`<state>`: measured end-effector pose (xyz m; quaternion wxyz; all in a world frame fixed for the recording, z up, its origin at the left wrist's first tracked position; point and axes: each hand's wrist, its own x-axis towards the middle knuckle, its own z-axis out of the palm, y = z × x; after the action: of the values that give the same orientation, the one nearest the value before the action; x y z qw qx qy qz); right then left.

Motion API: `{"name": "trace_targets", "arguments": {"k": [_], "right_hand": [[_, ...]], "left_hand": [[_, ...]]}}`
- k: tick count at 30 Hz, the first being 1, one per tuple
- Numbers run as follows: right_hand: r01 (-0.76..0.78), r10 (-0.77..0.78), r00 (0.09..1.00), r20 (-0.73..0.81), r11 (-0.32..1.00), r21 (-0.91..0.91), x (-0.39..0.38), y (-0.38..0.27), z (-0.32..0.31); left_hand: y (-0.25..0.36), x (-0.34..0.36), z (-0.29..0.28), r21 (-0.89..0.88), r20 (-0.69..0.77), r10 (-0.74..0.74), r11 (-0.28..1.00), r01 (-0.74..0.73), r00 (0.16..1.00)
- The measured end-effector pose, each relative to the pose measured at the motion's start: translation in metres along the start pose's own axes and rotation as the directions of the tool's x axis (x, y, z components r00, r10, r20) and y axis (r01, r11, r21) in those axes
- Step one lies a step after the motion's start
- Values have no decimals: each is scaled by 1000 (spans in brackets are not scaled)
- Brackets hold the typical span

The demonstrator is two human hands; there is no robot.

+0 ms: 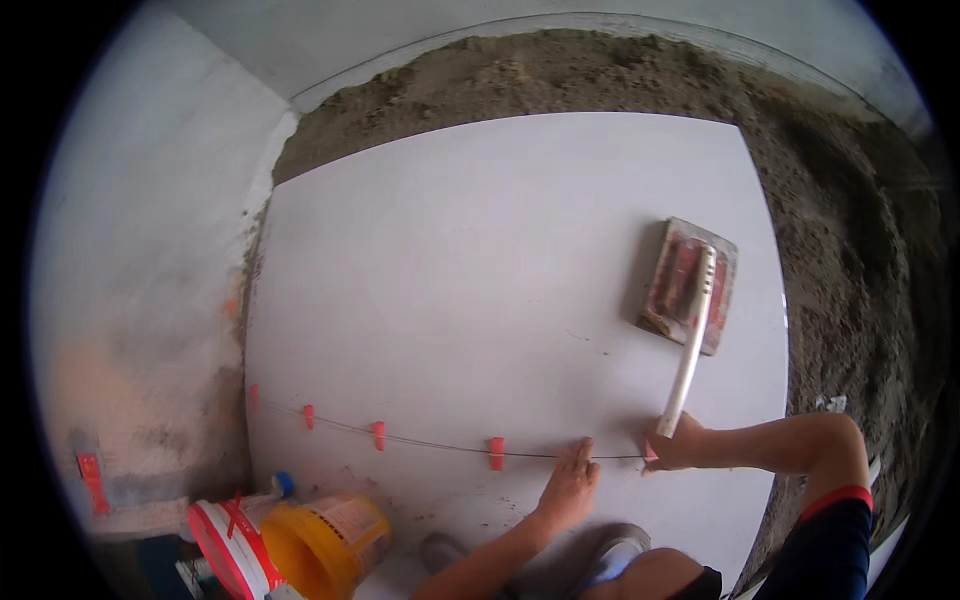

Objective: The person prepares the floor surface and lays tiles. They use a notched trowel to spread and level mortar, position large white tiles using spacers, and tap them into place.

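Note:
A row of red levelling wedges stands along the dark seam between two pale floor tiles. My left hand rests at the seam, its fingers close together around a red wedge they mostly cover. Further right, my right hand is closed at the seam, pinching another red wedge that shows only in part. A flat, dirty block tool with a long curved white handle lies on the larger tile. Its handle end overlaps my right hand in view; whether they touch I cannot tell.
At lower left, a yellow bucket lies tipped beside a red and white bucket. A red-handled tool is by the left wall. Rough sandy mortar borders the tile at the back and right. My shoes are on the near tile.

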<state>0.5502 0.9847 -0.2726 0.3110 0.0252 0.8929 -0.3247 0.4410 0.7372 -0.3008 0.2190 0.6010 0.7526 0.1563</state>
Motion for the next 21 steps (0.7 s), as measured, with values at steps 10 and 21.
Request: {"name": "trace_targets", "arguments": {"k": [10, 21], "right_hand": [[-16, -2, 929, 371, 999, 44, 16, -6, -30], [329, -331, 936, 123, 944, 37, 20, 12, -5]], "left_hand": [[7, 12, -8, -36, -69, -31, 999, 29, 997], [-4, 28, -14, -108, 194, -108, 985, 131, 975]]}}
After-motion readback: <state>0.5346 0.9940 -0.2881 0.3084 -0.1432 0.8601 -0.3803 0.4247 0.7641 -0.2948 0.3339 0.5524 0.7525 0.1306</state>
